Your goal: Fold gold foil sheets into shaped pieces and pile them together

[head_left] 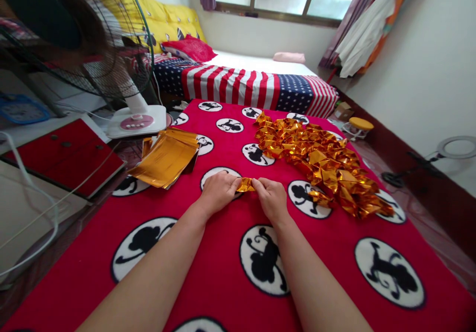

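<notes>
Between my two hands is a small folded piece of gold foil paper point(246, 185), held just above the red cloth. My left hand point(220, 189) pinches its left end, and my right hand point(272, 197) pinches its right end. The fingertips under the foil are hidden. To the left lies a stack of flat gold foil sheets point(167, 158), slightly fanned. A large heap of folded gold foil pieces point(316, 158) spreads over the right side. One folded piece point(320, 198) lies at the near edge of that heap, closest to my right hand.
The red cloth with monkey prints point(223, 262) covers the table. At the left stands an electric fan point(137, 118), its blades blurred, beside a red-topped cabinet point(67, 148). Behind are a bed with a stars-and-stripes cover point(230, 84), a yellow stool point(360, 123) and a ring light point(457, 147).
</notes>
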`<act>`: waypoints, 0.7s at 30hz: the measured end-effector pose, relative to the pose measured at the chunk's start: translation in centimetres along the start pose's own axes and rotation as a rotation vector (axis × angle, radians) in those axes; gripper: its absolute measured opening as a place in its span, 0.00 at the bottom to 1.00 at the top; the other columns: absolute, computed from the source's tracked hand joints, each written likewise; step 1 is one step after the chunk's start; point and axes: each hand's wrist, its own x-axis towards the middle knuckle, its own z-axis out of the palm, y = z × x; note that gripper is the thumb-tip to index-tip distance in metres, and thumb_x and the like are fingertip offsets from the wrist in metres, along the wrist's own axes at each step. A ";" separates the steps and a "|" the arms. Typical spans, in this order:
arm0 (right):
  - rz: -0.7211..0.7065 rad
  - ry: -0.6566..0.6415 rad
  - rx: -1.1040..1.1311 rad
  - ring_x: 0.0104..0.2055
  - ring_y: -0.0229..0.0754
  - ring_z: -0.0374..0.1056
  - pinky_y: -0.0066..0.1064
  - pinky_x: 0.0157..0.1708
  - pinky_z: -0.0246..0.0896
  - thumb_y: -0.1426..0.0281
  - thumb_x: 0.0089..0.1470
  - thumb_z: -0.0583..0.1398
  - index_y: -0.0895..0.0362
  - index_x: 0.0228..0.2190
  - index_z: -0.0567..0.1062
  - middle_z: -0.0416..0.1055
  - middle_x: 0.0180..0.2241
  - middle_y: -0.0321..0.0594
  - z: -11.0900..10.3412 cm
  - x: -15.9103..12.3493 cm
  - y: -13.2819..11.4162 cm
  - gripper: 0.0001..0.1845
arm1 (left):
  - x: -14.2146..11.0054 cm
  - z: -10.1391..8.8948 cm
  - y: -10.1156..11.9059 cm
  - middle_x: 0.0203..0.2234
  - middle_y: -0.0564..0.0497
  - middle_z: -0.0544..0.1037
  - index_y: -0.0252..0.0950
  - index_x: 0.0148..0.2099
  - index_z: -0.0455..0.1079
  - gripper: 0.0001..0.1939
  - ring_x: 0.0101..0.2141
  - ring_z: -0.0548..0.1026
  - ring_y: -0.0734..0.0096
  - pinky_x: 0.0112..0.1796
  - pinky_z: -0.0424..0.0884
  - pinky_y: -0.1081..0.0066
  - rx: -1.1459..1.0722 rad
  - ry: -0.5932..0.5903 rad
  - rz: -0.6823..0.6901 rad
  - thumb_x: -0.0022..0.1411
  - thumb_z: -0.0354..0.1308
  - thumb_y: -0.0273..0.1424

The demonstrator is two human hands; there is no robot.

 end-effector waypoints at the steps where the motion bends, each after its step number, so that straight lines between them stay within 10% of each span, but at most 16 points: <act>1: -0.002 -0.009 0.035 0.21 0.35 0.57 0.28 0.24 0.42 0.58 0.60 0.52 0.55 0.16 0.64 0.60 0.15 0.32 0.0 0.0 0.1 0.24 | 0.0 0.1 -0.1 0.30 0.46 0.77 0.39 0.35 0.78 0.25 0.31 0.72 0.64 0.29 0.57 0.69 -0.023 0.001 -0.007 0.69 0.41 0.41; 21: -0.002 -0.085 0.329 0.19 0.34 0.54 0.26 0.22 0.44 0.57 0.60 0.51 0.55 0.17 0.64 0.59 0.15 0.31 0.9 0.2 0.5 0.23 | 0.3 0.8 -0.6 0.20 0.52 0.71 0.36 0.23 0.66 0.26 0.24 0.67 0.70 0.26 0.52 0.70 -0.399 0.012 -0.110 0.67 0.41 0.45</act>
